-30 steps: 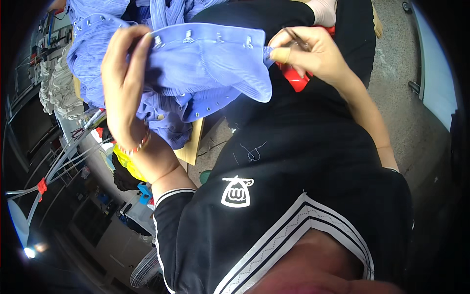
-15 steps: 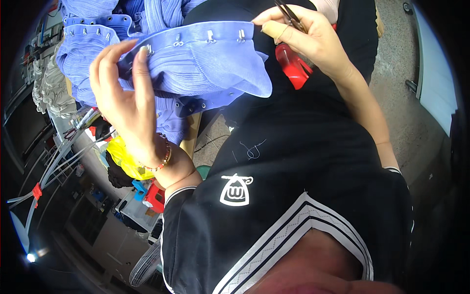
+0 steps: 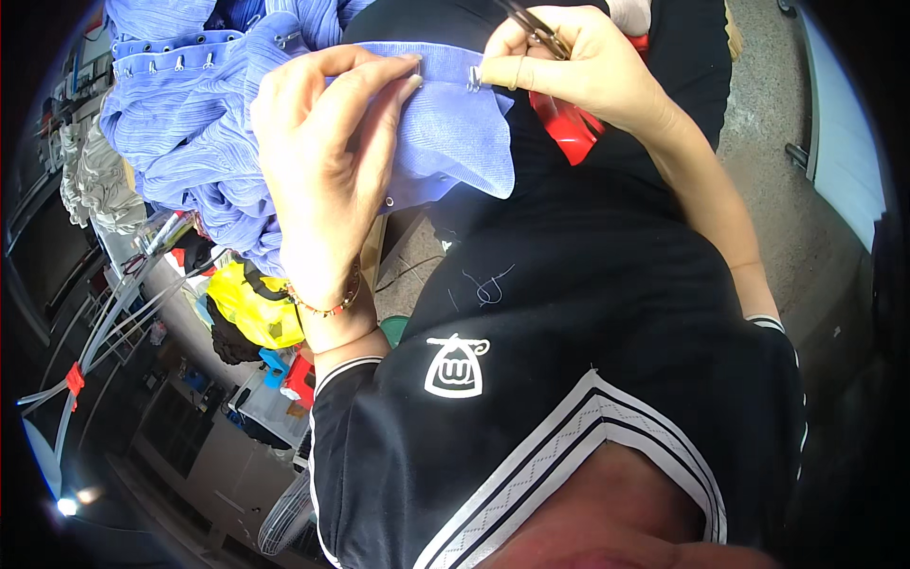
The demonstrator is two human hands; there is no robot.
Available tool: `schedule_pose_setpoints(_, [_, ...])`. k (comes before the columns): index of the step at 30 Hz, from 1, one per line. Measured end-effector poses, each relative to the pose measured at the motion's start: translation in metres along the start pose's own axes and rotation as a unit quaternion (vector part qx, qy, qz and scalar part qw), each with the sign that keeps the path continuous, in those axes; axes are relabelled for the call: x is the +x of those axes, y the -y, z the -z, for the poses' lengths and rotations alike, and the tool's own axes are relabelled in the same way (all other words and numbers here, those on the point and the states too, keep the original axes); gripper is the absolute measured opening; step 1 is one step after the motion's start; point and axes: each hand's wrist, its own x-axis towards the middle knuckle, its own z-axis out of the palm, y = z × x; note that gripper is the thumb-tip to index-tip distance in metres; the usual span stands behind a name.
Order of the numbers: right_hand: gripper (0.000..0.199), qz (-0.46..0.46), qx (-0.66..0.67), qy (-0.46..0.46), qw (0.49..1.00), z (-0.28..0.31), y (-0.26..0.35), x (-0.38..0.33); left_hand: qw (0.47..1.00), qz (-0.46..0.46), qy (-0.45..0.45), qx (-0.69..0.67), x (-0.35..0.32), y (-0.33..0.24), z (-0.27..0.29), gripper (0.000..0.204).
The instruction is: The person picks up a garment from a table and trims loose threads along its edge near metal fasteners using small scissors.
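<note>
A blue ribbed garment with a row of small metal hooks along its edge lies across my lap. My left hand grips its upper edge, fingers spread over the cloth. My right hand pinches the same edge at a metal hook and holds a small dark scissor-like tool. A red object lies on my lap under the right hand.
More blue garments are piled at the upper left. Below them sit a yellow bag, grey cloth and white tubes. Concrete floor runs along the right.
My left hand has slid right and down along the blue edge. The garment has been pulled further across, so the hook row is now at the far upper left.
</note>
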Motion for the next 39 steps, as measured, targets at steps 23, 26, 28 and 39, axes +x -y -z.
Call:
schedule_pose_setpoints(23, [0.011, 0.018, 0.000, 0.038, 0.999, -0.004, 0.031, 0.035, 0.979, 0.079, -0.185, -0.045, -0.037, 0.031, -0.033, 0.014])
schedule_pose_setpoints(26, [0.012, 0.013, -0.018, 0.035, 0.999, -0.004, 0.026, 0.045, 0.968, 0.153, -0.187, -0.059, -0.032, 0.027, -0.028, 0.016])
schedule_pose_setpoints(28, [0.011, 0.014, -0.001, 0.020, 1.000, -0.003, 0.025, 0.046, 0.970, 0.130, -0.205, -0.032, -0.023, 0.017, -0.019, 0.021])
schedule_pose_setpoints(39, [0.016, 0.097, -0.081, 0.009, 0.992, 0.006, 0.012, 0.050, 0.991, 0.051, -0.126, 0.007, 0.009, 0.006, -0.029, 0.028])
